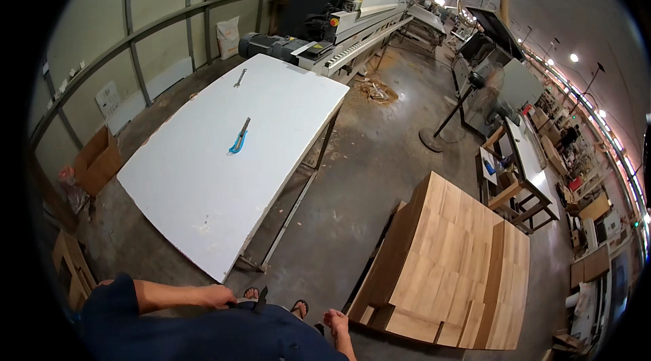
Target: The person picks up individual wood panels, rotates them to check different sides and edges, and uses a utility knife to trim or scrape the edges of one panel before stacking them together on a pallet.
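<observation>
My left hand is at my waist with its fingers closed; what they hold, if anything, is hidden. Beside it a dark strap-like piece sticks up from the front of my navy shirt. My right hand is lower right with its fingers curled in, close to the stack of wooden boards; I cannot make out anything in it. Ahead on the left is a white-topped table. On it lie a blue utility knife with its blade toward the far side and a metal wrench.
A long machine with a motor stands beyond the white table. Wood scraps lie on the floor near it. A pedestal fan and a workbench are at right. A cardboard box sits by the left wall.
</observation>
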`<state>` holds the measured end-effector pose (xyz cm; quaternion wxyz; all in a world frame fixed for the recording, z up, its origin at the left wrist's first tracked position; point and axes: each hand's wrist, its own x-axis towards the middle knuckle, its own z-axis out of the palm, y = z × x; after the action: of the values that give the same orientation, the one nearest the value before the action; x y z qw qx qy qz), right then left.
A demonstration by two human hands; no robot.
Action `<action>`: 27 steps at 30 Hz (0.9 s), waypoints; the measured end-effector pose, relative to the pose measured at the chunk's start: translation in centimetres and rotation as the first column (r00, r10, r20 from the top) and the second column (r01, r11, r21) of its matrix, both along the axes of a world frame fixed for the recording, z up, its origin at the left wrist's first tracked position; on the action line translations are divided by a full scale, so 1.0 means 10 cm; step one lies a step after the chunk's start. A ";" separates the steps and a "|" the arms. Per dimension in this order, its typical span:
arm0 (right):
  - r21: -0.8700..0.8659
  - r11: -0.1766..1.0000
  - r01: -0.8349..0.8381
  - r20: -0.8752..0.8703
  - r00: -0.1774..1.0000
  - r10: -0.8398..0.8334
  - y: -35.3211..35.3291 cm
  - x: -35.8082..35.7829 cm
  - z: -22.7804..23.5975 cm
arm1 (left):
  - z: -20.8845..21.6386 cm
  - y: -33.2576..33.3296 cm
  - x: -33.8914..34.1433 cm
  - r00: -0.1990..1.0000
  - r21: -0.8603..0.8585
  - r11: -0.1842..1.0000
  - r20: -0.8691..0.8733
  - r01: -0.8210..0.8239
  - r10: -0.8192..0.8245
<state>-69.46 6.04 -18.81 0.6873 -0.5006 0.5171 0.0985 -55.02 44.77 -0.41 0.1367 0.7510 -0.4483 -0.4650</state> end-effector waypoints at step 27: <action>0.128 0.974 0.188 0.091 0.975 -0.201 0.45 -0.15 -0.09 | 0.84 -0.10 0.17 0.999 0.072 0.997 -0.046 -0.010 0.014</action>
<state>-71.00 10.55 -19.70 0.7481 -0.4101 0.5205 0.0351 -53.37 43.77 7.96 0.1229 0.7470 -0.4235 -0.4975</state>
